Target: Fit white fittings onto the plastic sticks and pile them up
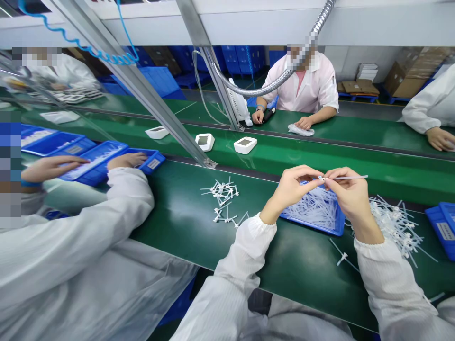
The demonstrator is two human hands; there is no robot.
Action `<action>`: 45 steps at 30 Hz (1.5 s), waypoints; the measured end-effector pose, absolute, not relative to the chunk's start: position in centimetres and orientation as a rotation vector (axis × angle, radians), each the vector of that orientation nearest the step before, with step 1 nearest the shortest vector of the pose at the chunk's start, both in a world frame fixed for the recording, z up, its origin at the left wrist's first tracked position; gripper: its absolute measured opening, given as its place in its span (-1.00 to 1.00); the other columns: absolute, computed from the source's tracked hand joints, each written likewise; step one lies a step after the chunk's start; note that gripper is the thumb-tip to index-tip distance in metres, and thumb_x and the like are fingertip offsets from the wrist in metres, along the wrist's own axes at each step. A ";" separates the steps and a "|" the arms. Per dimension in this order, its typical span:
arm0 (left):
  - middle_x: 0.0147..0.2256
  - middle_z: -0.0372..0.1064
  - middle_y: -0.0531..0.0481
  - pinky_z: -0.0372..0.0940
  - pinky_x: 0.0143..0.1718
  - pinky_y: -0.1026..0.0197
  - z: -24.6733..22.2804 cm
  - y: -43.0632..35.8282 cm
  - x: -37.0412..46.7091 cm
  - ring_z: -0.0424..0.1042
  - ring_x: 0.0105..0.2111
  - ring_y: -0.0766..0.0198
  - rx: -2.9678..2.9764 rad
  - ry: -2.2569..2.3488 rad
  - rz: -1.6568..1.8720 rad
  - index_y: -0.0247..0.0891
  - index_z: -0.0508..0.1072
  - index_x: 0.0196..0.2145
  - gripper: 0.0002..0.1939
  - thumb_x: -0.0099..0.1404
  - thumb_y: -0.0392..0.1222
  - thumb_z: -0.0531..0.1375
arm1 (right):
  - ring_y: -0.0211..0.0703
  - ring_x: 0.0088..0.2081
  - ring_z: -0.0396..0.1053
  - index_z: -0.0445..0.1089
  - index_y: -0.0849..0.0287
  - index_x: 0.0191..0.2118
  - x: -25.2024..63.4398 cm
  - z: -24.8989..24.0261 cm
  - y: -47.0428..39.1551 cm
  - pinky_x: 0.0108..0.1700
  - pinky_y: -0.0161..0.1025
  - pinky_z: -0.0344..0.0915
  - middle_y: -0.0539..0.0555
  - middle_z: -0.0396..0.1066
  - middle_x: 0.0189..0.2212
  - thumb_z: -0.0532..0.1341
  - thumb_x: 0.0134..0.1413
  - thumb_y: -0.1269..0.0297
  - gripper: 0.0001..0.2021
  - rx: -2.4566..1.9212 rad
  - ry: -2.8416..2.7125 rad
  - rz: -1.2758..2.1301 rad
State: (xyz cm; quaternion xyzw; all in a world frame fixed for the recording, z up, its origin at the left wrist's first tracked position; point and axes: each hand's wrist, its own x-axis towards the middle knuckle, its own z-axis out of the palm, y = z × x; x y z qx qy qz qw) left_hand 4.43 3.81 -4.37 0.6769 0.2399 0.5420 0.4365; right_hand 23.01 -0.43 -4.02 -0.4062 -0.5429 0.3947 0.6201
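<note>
Above a blue tray (313, 226), my left hand (293, 187) and my right hand (350, 194) meet fingertip to fingertip. My left thumb and forefinger pinch a small white connector (321, 178). From my right fingers a thin, pale plastic tube (357, 177) sticks out to the right; its inner end is hidden by the fingertips, so I cannot tell whether it is in the connector. Many similar thin tubes (316, 208) fill the tray. To the right lies a heap of tubes with white connectors (396, 227), and one such piece (342, 257) rests on the green table below my right hand.
A smaller group of tube pieces (223, 192) lies left of my hands. Another blue bin (444, 227) stands at the right edge. A co-worker's sleeve (128, 194) and blue bins (92, 166) are at left. White devices (245, 145) sit on the conveyor behind a metal post (170, 123).
</note>
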 end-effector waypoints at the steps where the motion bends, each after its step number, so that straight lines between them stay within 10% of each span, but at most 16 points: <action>1: -0.22 0.66 -0.13 0.49 -0.18 0.15 -4.3 3.8 4.4 0.61 -0.23 0.19 1.658 0.602 1.347 -0.22 0.72 -0.22 -0.76 0.29 -0.01 0.51 | -0.20 -0.39 0.50 0.49 0.09 -0.29 22.9 -4.1 -0.4 -0.31 -0.17 0.51 0.04 0.60 -0.30 0.55 0.10 0.22 -0.76 -0.925 -1.251 0.914; 45: -0.39 0.61 -0.04 0.45 -0.31 0.25 -3.8 3.6 3.9 0.59 -0.37 0.28 1.568 0.511 1.346 -0.19 0.74 -0.37 -0.88 0.17 -0.18 0.58 | -0.21 -0.34 0.56 0.43 0.12 -0.39 21.7 -4.5 -0.5 -0.26 -0.26 0.53 0.00 0.56 -0.42 0.57 0.07 0.22 -0.69 -0.776 -1.231 0.810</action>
